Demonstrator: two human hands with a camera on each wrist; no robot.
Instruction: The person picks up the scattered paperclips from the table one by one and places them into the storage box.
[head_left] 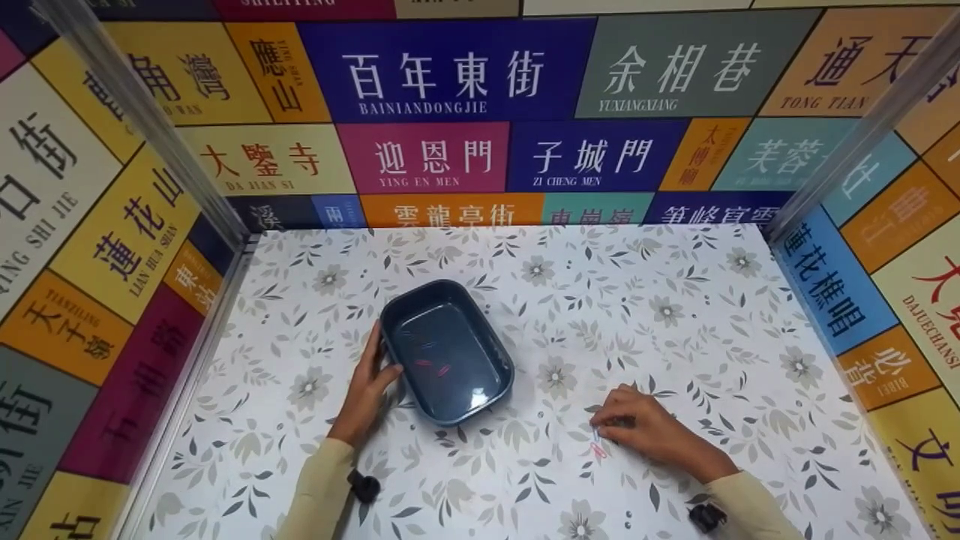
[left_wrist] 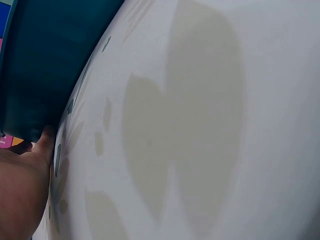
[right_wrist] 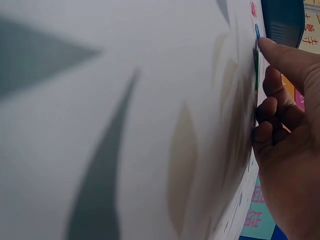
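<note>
A deep dark-blue rectangular dish [head_left: 457, 394] with rounded corners sits slightly turned on the patterned surface. Inside it lie a few pink paper clips [head_left: 442, 370] and faint blue ones. My left hand [head_left: 367, 390] rests along the dish's left side, its thumb touching the wall. The left wrist view shows the thumb [left_wrist: 46, 142] at the dish's bottom edge. To the right, my right hand [head_left: 649, 427] is low over the surface, thumb and bent fingers apart. The thumb tip touches a blue paper clip [right_wrist: 257, 31]; a pink paper clip [head_left: 598, 450] lies close by.
A white sheet with leaves and flowers [head_left: 555, 375] covers the work surface. Panels of coloured blocks with Chinese lettering [head_left: 450, 71] stand at the back and both sides. Metal posts [head_left: 150, 112] mark the corners. Each wrist wears a small black camera [head_left: 365, 487].
</note>
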